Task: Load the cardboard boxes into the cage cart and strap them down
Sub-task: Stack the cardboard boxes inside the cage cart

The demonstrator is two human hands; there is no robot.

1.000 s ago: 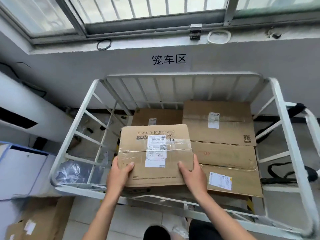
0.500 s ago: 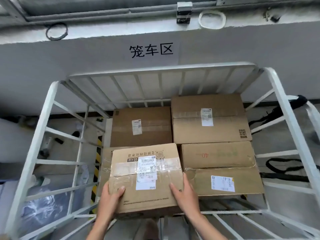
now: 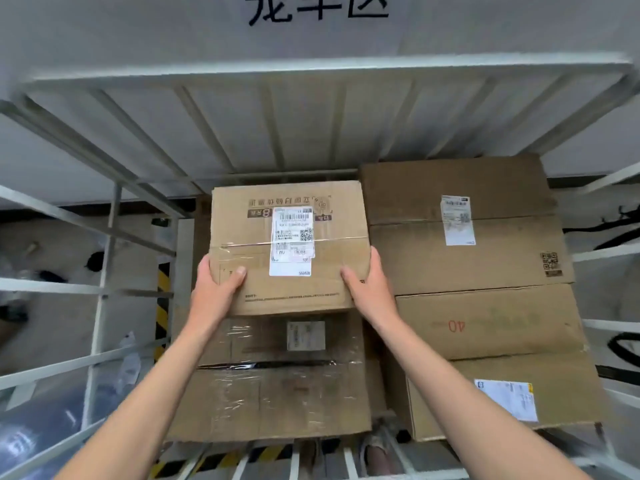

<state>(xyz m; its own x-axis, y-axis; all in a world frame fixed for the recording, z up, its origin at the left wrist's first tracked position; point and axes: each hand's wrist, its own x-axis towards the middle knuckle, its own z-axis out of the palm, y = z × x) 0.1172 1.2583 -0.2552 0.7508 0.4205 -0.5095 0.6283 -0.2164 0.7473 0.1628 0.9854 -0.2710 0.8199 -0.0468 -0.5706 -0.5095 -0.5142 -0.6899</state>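
Far left, cage cart (image 3: 104, 289) bars. Then left hand (image 3: 214, 289) gripping one side of the labelled box (image 3: 287, 251), thumb on top. Held at the cart's back, behind and above a taped box (image 3: 270, 386). Then right hand (image 3: 367, 285) gripping the other side. Beside that, tall boxes (image 3: 467, 258). Loading step. Next, likely: set down gently, push snug.

grey wall (image 3: 104, 46), black painted characters (image 3: 317, 8) on it, yellow-black hazard stripe (image 3: 162, 282) on floor, crumpled plastic sheeting (image 3: 31, 434) far left

Pale grey wall (image 3: 104, 46) behind, big black painted characters (image 3: 317, 8) (tops cut off). Grey floor (image 3: 133, 261) with yellow-black hazard stripe (image 3: 162, 282). Clear plastic wrap (image 3: 24, 438) lower left. Soft, even light.
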